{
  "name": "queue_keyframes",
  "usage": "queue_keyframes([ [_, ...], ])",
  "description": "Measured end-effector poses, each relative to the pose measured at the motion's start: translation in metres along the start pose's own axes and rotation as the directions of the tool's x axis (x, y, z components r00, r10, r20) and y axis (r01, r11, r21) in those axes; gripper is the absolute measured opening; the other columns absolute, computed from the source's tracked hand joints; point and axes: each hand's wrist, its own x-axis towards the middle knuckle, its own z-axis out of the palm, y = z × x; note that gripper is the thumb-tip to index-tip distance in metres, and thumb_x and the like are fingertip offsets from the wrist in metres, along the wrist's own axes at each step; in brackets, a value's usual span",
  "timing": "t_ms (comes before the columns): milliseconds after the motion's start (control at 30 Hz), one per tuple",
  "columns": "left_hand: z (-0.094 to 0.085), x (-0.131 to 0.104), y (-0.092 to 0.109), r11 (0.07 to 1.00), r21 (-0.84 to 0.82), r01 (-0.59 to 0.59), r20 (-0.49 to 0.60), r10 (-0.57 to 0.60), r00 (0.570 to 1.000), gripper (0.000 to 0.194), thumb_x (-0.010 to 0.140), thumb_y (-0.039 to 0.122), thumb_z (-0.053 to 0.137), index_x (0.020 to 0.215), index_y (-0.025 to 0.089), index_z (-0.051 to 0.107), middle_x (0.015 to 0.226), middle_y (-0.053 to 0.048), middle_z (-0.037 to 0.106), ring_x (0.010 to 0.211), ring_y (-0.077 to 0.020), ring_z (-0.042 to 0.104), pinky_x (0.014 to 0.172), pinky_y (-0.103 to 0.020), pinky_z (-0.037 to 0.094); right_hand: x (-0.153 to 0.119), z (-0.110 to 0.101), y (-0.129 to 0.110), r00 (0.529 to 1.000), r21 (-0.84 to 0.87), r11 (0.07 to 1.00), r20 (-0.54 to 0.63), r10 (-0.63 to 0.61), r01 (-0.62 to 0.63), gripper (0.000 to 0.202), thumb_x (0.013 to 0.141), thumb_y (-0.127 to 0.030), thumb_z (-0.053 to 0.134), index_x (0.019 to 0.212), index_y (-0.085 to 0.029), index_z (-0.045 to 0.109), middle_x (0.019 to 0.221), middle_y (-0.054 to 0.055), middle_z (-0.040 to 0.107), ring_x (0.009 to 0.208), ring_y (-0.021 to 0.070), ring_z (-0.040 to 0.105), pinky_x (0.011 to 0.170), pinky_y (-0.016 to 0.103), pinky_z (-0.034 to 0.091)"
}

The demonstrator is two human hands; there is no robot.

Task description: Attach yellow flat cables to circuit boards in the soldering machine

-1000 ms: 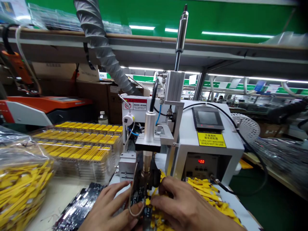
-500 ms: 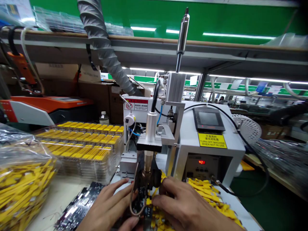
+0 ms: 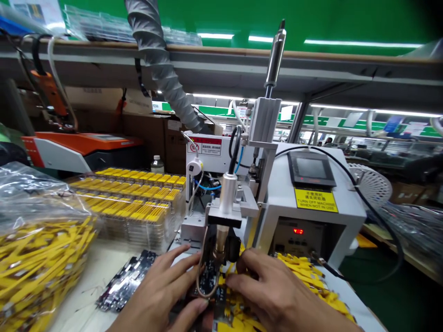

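Observation:
Under the nozzle of a benchtop soldering machine (image 3: 228, 196) lies a black circuit board (image 3: 208, 276), partly hidden by the bent metal tube in front of it. My left hand (image 3: 166, 288) rests along the board's left side, fingers stretched and spread, thumb near its front edge. On the other side my right hand (image 3: 266, 286) is closed in a pinch at the end of a yellow flat flex cable (image 3: 223, 278) at the board's right edge. Its fingertips partly cover that cable. More yellow flex cables (image 3: 238, 318) lie beneath and beside the right hand.
Dark circuit boards (image 3: 128, 279) lie in a stack to the left. Behind them stand clear trays (image 3: 138, 203) of yellow strips, and a plastic bag (image 3: 41, 258) of yellow cables sits far left. A control box (image 3: 313, 198) with a black hose stands right. A shelf (image 3: 221, 60) crosses above.
The machine's soldering head has come down a little toward the board. The view has shifted, so everything appears farther right. Both hands keep nearly the same places beside the board.

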Motion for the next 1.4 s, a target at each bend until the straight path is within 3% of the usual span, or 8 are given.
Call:
queue_keyframes([
  [233, -0.0026, -0.0015, 0.0017, 0.993, -0.084, 0.079, 0.060, -0.074, 0.995, 0.048, 0.087, 0.027, 0.064, 0.134, 0.027, 0.058, 0.128, -0.004, 0.069, 0.118, -0.0311, 0.063, 0.094, -0.048, 0.058, 0.0004, -0.0005, -0.0001, 1.000, 0.004, 1.000, -0.006, -0.008, 0.008, 0.022, 0.096, -0.013, 0.046, 0.092, -0.017, 0.066, 0.079, 0.007, 0.056, 0.066, 0.0198, 0.054, 0.054, 0.028, 0.039],
  [567, -0.0022, -0.0029, 0.0039, 0.993, -0.078, 0.088, 0.122, -0.078, 0.989, 0.048, 0.085, 0.025, 0.065, 0.133, 0.023, 0.059, 0.130, -0.005, 0.068, 0.119, -0.0322, 0.062, 0.092, -0.050, 0.059, 0.0005, -0.0009, -0.0002, 1.000, -0.008, 1.000, 0.007, -0.019, 0.019, 0.018, 0.088, -0.007, 0.053, 0.094, -0.017, 0.068, 0.080, 0.007, 0.056, 0.067, 0.0200, 0.054, 0.053, 0.027, 0.037],
  [933, -0.0017, -0.0023, 0.0003, 0.996, -0.031, 0.079, 0.115, -0.075, 0.991, 0.045, 0.086, 0.029, 0.063, 0.130, 0.019, 0.060, 0.128, -0.007, 0.069, 0.116, -0.0318, 0.066, 0.089, -0.047, 0.061, -0.0029, 0.0035, 0.0033, 1.000, -0.020, 1.000, -0.004, -0.024, 0.023, 0.021, 0.094, -0.010, 0.047, 0.097, -0.019, 0.066, 0.081, 0.006, 0.055, 0.067, 0.0195, 0.053, 0.054, 0.027, 0.036],
  [1100, -0.0069, -0.0020, 0.0039, 0.995, -0.001, 0.101, 0.082, -0.100, 0.992, 0.044, 0.089, 0.030, 0.061, 0.131, 0.019, 0.058, 0.128, -0.008, 0.069, 0.116, -0.0310, 0.065, 0.092, -0.046, 0.060, -0.0021, 0.0038, 0.0028, 1.000, 0.020, 1.000, -0.011, -0.013, 0.013, 0.024, 0.090, -0.007, 0.052, 0.102, -0.020, 0.069, 0.081, 0.006, 0.057, 0.066, 0.0195, 0.054, 0.053, 0.027, 0.037],
  [1267, -0.0069, -0.0045, 0.0005, 0.989, -0.069, 0.129, 0.142, -0.118, 0.983, 0.050, 0.089, 0.028, 0.061, 0.138, 0.023, 0.053, 0.137, -0.006, 0.064, 0.124, -0.0276, 0.061, 0.101, -0.042, 0.053, 0.0005, 0.0016, 0.0016, 0.999, 0.033, 0.999, -0.041, -0.025, 0.027, 0.027, 0.084, -0.004, 0.057, 0.102, -0.018, 0.071, 0.081, 0.007, 0.059, 0.066, 0.0198, 0.056, 0.053, 0.027, 0.040],
  [1400, -0.0065, -0.0068, -0.0021, 0.988, -0.097, 0.123, 0.122, -0.110, 0.986, 0.049, 0.089, 0.030, 0.062, 0.137, 0.025, 0.055, 0.134, -0.006, 0.065, 0.121, -0.0290, 0.063, 0.099, -0.043, 0.055, 0.0013, -0.0025, -0.0013, 1.000, 0.028, 1.000, -0.013, 0.003, -0.002, 0.025, 0.085, -0.006, 0.058, 0.102, -0.018, 0.072, 0.080, 0.008, 0.061, 0.066, 0.0198, 0.056, 0.054, 0.028, 0.042],
])
